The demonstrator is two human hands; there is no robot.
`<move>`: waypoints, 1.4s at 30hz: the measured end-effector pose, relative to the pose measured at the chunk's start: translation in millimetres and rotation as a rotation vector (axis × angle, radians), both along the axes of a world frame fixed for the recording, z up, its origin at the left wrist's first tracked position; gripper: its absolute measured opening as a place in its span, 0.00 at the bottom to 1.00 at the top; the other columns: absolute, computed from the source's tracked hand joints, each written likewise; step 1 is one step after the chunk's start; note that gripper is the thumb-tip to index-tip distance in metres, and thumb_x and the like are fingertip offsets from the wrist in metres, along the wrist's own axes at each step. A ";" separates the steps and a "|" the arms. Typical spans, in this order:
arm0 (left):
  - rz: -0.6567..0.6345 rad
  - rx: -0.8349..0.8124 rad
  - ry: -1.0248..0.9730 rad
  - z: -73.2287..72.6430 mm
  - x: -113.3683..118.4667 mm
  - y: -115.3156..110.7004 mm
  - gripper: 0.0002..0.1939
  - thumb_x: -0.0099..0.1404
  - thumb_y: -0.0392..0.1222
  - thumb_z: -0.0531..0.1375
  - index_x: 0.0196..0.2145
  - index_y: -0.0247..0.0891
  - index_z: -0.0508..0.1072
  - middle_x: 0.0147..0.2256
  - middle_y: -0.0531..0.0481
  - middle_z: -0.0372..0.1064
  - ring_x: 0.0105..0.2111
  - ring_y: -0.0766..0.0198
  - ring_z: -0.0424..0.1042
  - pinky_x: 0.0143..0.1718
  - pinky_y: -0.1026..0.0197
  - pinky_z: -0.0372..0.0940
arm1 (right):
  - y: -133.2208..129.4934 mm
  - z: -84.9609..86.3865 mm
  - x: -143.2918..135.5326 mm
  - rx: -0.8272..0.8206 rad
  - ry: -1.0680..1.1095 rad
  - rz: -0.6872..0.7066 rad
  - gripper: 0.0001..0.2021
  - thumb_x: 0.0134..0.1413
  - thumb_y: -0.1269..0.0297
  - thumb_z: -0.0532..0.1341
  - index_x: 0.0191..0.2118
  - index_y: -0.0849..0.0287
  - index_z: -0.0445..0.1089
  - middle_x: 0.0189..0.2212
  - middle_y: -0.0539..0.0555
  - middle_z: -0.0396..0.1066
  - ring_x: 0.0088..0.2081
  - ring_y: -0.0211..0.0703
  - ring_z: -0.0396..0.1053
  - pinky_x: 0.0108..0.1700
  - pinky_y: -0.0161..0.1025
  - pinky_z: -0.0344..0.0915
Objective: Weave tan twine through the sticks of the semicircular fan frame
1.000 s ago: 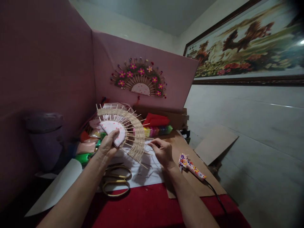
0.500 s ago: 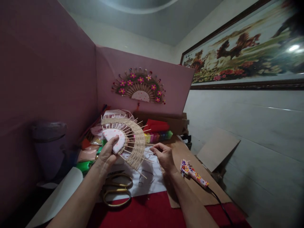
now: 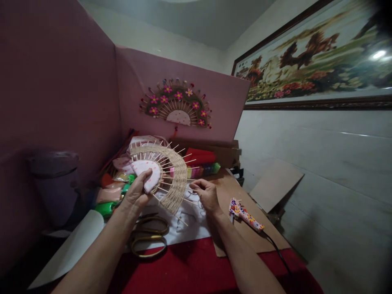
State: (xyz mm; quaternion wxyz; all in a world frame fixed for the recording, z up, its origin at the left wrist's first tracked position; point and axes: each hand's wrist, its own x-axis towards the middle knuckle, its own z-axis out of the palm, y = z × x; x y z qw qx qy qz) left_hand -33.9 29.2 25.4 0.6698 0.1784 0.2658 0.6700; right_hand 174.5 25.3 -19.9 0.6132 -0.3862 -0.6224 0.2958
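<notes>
Twine fan (image 3: 178,175) in left hand (image 3: 138,191), framed picture (image 3: 318,65), tiny illegible corner marks (image 3: 243,64)

Tabletop (image 3: 171,271): paper (image 3: 200,232) centrally, beneath the frame (image 3: 177,175); scissors (image 3: 150,238) at the paper's near left; cardboard (image 3: 260,241) along the right edge, bearing the glue gun (image 3: 246,214); packets (image 3: 109,194) toward the far left corner. Behind: board (image 3: 223,102), bearing the fan (image 3: 178,117).
</notes>
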 end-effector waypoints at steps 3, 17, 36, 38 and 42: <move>-0.005 0.005 0.014 2.5 2.5 -2.7 0.10 0.60 0.29 0.52 0.38 0.27 0.70 0.23 0.45 0.72 0.22 0.62 0.73 0.27 0.59 0.72 | -1.6 0.7 -1.1 0.026 -0.021 -0.006 0.09 0.45 0.60 0.61 0.26 0.61 0.71 0.22 0.50 0.69 0.26 0.36 0.64 0.30 0.33 0.60; -0.001 -0.008 0.112 3.0 -0.2 -2.3 0.10 0.58 0.30 0.52 0.38 0.28 0.70 0.19 0.45 0.71 0.17 0.61 0.71 0.17 0.65 0.68 | -5.8 5.4 10.7 0.230 -0.389 -0.318 0.11 0.53 0.57 0.56 0.29 0.58 0.68 0.26 0.52 0.70 0.29 0.39 0.66 0.32 0.33 0.59; -0.068 -0.017 0.271 7.0 3.0 -7.0 0.08 0.55 0.27 0.52 0.32 0.25 0.69 0.18 0.45 0.70 0.15 0.61 0.70 0.16 0.62 0.68 | -9.9 8.5 13.0 0.398 -0.690 -0.467 0.07 0.56 0.61 0.55 0.31 0.58 0.65 0.29 0.51 0.66 0.32 0.38 0.64 0.34 0.34 0.56; -0.076 -0.007 0.261 4.9 1.4 -5.1 0.08 0.55 0.27 0.52 0.32 0.25 0.69 0.18 0.44 0.70 0.16 0.61 0.70 0.16 0.62 0.68 | -10.7 8.8 13.1 0.391 -0.700 -0.478 0.07 0.56 0.62 0.55 0.31 0.58 0.65 0.29 0.50 0.66 0.32 0.38 0.63 0.34 0.34 0.55; -0.059 -0.005 0.234 0.9 -3.0 -1.3 0.08 0.55 0.27 0.52 0.32 0.26 0.70 0.20 0.42 0.71 0.17 0.61 0.71 0.18 0.62 0.68 | -12.8 10.6 13.7 0.381 -0.688 -0.492 0.06 0.56 0.64 0.56 0.29 0.58 0.65 0.28 0.50 0.66 0.32 0.38 0.63 0.34 0.34 0.55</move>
